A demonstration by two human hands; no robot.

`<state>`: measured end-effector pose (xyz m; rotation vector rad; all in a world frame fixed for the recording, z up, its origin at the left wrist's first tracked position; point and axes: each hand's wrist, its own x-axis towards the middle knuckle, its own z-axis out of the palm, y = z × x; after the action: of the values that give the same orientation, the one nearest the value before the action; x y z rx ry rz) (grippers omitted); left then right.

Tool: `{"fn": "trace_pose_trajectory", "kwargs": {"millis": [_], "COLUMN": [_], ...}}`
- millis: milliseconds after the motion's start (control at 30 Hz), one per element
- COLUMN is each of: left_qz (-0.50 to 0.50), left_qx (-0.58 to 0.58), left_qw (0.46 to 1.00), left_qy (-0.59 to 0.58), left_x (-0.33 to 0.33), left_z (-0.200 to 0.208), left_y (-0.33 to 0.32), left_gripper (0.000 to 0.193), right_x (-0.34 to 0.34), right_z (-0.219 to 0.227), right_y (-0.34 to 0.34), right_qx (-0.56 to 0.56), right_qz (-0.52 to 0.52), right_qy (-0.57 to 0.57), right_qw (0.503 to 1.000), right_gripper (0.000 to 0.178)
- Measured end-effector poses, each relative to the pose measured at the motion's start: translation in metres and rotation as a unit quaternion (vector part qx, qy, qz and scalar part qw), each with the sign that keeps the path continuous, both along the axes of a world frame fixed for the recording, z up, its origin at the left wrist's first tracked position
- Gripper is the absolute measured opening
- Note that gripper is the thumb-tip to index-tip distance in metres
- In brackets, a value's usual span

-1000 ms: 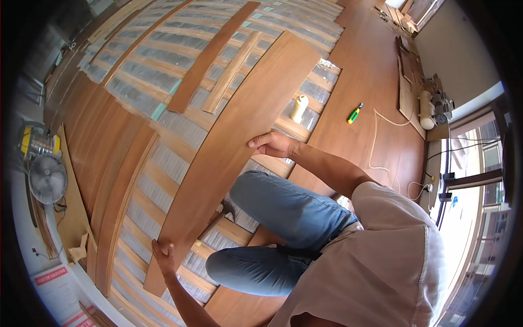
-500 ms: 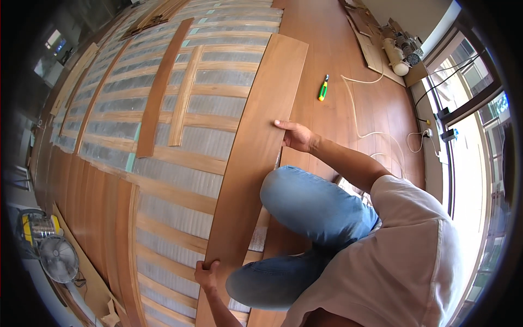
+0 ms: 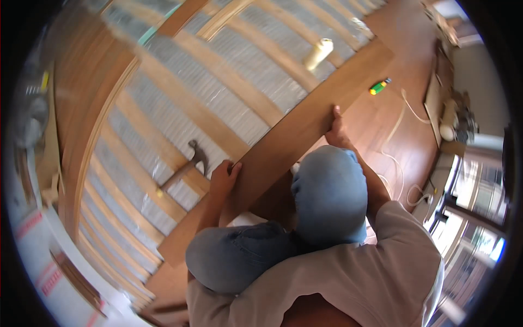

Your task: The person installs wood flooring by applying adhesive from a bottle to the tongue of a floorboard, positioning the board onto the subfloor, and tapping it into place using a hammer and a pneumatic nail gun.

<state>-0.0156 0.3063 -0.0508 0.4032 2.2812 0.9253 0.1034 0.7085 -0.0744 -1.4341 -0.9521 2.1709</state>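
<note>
A long brown floorboard [image 3: 305, 122] lies slantwise across the view in front of my knees. My left hand [image 3: 223, 177] grips its far-left edge, with the thumb on the top face. On the near-right edge, my right hand [image 3: 339, 131] holds the board with the thumb up; its other fingers are mostly hidden below. A claw hammer [image 3: 188, 166] rests on the battens to the left of my left hand. Beyond the board's right part lies a green and yellow utility knife [image 3: 379, 86] on the laid floor.
Wooden battens [image 3: 210, 122] run over clear plastic sheeting. A pale cylindrical container [image 3: 318, 53] sits among them, slightly blurred. Laid boards [image 3: 87, 92] are at the left. A thin hose [image 3: 393, 139] curls over the finished floor towards a compressor-like machine [image 3: 457, 122] at the right.
My view has turned to the left, so the board now runs diagonally. My left hand now shows closer to my right hand along it. The hammer and pale container have come into view.
</note>
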Motion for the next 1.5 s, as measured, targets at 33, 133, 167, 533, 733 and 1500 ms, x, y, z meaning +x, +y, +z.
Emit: {"fn": "trace_pose_trajectory", "kwargs": {"millis": [33,133,167,533,733,1500], "left_qz": [-0.012,-0.076,-0.051,-0.050,-0.108,-0.086], "left_qx": [0.026,0.044,0.032,0.004,-0.030,-0.047], "left_qw": [1.000,0.995,0.997,0.972,0.947,0.936], "left_qy": [0.008,0.050,0.054,0.229,0.303,0.338], "left_x": [0.002,0.010,0.017,0.103,0.120,0.063], "left_z": [-0.006,-0.004,-0.002,-0.013,-0.014,-0.051], "left_y": [-0.001,-0.020,-0.027,-0.132,-0.146,-0.063], "left_gripper": [0.041,0.053,0.053,0.092,0.060,0.054], "right_x": [0.015,-0.001,-0.011,-0.039,-0.031,-0.118], "right_z": [-0.003,0.014,0.015,-0.059,-0.080,-0.023], "right_y": [0.011,-0.003,-0.008,0.050,0.085,0.154], "right_qx": [0.011,-0.019,-0.011,0.018,-0.018,0.124], "right_qz": [0.066,-0.034,-0.047,-0.090,-0.127,0.137], "right_qy": [0.086,0.022,0.025,-0.089,-0.038,-0.286], "right_qw": [0.994,0.999,0.999,0.992,0.991,0.940], "right_gripper": [0.068,0.052,0.050,0.066,0.065,0.056]}}
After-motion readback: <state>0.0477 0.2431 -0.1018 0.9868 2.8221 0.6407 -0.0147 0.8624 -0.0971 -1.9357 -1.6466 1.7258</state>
